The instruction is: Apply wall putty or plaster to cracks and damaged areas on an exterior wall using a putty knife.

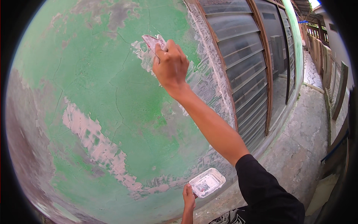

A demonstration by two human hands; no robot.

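My right hand (170,64) is raised against the green wall (141,108), its fingers wrapped round a putty knife (150,42) whose blade is smeared with pale filler. The blade is at the wall, beside a fresh ragged patch of filler (140,53). Low down, my left hand (189,196) grips the edge of a shallow white plastic tray (207,183). Filler coats the tray's inside and rim. A broad diagonal band of filler (97,143) lies on the wall to the left, and thinner scraped streaks run along the bottom and beside the window frame.
A louvred glass window (244,56) in a brown wooden frame (261,44) stands right of the wall. Beyond it, a concrete walkway (298,127) runs back past a fence (323,63). Cracks and grey bare spots (121,13) mark the wall.
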